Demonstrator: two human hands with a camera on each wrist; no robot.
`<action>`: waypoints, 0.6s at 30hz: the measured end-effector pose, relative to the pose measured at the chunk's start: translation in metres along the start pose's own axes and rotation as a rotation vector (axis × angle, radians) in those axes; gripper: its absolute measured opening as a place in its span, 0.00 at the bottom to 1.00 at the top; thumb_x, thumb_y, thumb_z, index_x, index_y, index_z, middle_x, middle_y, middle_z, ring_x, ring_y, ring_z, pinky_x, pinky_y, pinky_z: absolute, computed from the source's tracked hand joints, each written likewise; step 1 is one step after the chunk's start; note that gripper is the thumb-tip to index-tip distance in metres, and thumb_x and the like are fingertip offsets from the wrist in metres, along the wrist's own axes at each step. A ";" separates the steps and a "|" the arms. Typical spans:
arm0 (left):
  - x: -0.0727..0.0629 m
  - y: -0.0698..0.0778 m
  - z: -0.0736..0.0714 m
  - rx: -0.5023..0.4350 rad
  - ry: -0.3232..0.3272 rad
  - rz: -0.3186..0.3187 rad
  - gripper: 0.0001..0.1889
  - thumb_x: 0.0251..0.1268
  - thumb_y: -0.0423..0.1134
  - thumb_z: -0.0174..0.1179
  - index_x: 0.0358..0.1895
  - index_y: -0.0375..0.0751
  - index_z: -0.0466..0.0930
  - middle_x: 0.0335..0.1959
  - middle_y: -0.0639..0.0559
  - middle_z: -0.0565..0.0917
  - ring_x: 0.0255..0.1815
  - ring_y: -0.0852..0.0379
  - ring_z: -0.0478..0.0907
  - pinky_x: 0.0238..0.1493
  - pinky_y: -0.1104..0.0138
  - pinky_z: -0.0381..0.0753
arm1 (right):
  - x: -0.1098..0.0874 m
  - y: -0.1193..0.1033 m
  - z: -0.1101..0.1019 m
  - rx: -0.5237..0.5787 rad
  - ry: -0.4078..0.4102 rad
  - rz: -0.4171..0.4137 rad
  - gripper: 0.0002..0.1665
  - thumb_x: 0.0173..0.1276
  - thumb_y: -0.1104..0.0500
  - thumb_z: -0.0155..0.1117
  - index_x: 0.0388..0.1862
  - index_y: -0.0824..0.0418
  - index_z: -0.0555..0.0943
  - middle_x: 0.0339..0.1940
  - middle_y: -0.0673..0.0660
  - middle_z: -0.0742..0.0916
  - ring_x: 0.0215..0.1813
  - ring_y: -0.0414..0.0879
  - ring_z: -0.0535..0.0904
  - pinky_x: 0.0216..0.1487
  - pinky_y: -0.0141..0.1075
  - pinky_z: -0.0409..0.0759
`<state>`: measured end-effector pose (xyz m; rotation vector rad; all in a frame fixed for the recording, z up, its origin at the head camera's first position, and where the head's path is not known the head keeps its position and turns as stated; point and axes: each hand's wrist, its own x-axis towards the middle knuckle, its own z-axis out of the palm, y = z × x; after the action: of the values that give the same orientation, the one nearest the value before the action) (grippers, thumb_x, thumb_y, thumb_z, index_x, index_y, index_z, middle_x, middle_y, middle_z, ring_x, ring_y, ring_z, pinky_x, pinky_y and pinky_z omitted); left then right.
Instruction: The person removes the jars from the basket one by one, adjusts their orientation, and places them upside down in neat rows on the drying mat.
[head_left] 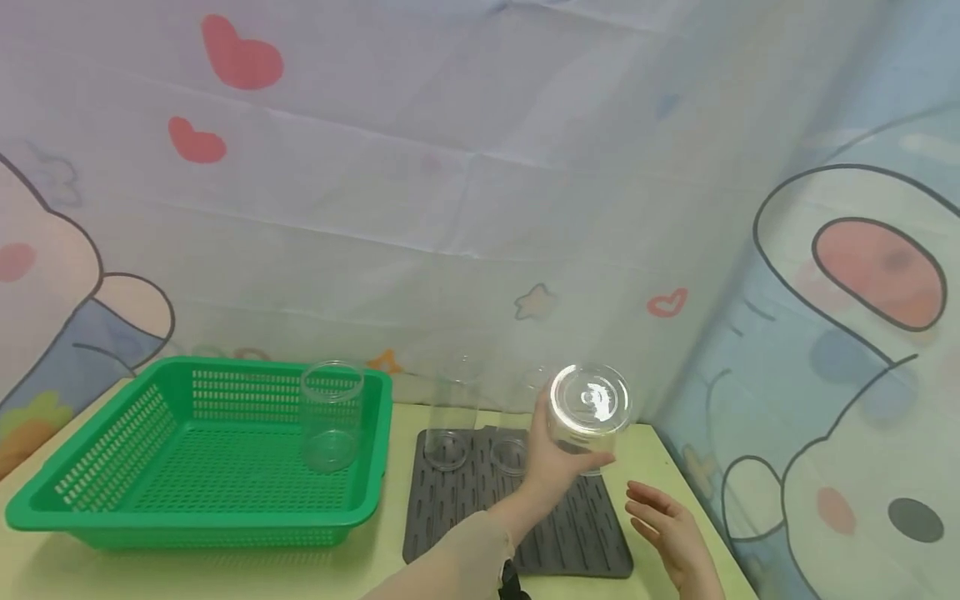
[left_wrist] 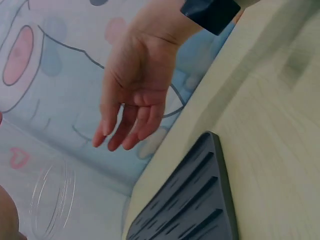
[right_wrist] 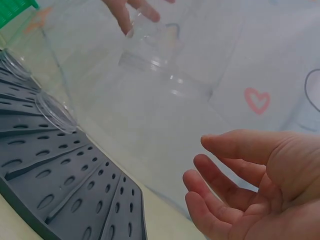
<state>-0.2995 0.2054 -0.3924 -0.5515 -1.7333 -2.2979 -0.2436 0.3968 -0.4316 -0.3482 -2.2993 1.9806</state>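
My left hand [head_left: 557,458] grips a clear jar [head_left: 591,400] above the right part of a grey ridged drying mat [head_left: 465,508]. The jar's shiny round end faces up toward the head camera. In the right wrist view, the left fingers [right_wrist: 132,12] reach round the jar [right_wrist: 155,62] from above. My right hand [head_left: 671,529] is to the right of the mat, apart from the jar, its fingers loosely bent with nothing in them. Two more clear jars stand on the mat's back part, one on the left [head_left: 447,450] and one in the middle [head_left: 510,457].
A green plastic basket [head_left: 225,518] occupies the table's left side, with one clear jar [head_left: 332,417] standing inside at its right. Behind the pale yellow table [head_left: 393,500] hangs a printed cloth [head_left: 420,217], which also covers the right side.
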 end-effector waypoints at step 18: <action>0.010 -0.047 0.025 0.223 0.035 -0.104 0.61 0.36 0.33 0.81 0.77 0.58 0.52 0.77 0.50 0.58 0.77 0.43 0.56 0.72 0.46 0.64 | -0.002 0.004 -0.008 0.018 0.033 0.038 0.27 0.70 0.61 0.61 0.66 0.68 0.72 0.45 0.41 0.83 0.47 0.35 0.81 0.51 0.30 0.80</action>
<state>-0.3224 0.2431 -0.4231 -0.3849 -2.0107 -2.1253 -0.2393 0.4043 -0.4339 -0.4228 -2.2701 1.9969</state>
